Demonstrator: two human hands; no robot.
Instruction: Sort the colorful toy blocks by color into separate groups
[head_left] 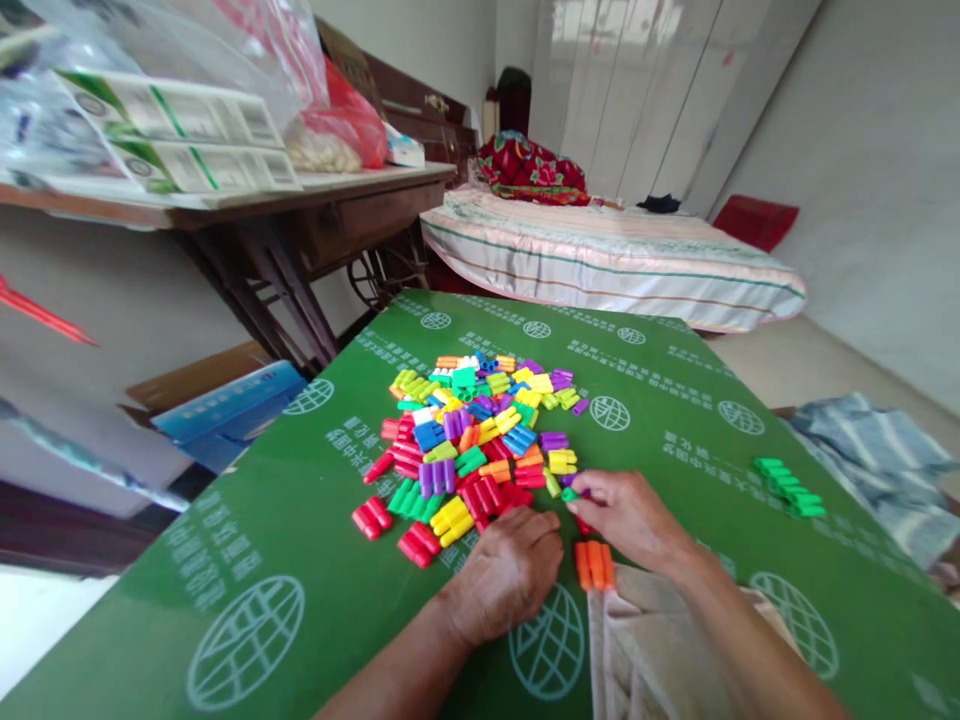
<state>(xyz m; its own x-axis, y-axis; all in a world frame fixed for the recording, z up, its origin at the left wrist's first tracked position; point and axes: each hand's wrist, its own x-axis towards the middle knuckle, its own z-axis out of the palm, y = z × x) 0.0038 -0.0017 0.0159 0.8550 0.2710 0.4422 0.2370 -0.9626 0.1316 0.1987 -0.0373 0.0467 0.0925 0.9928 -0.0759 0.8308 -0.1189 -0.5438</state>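
So these little plastic pieces (472,440) piled mid-frame on the green board (300,560) look hard, light and kinda slick. They'd probably skitter if shoved, so pinching one by its long sides seems the way to go. The right hand (630,515) has its fingertips closed on a small green piece (570,493) at the pile's lower right edge. The left hand (506,570), just below the pile, has its fingers curled together, and I can't tell if anything's inside. An orange piece (595,565) lies between the hands.
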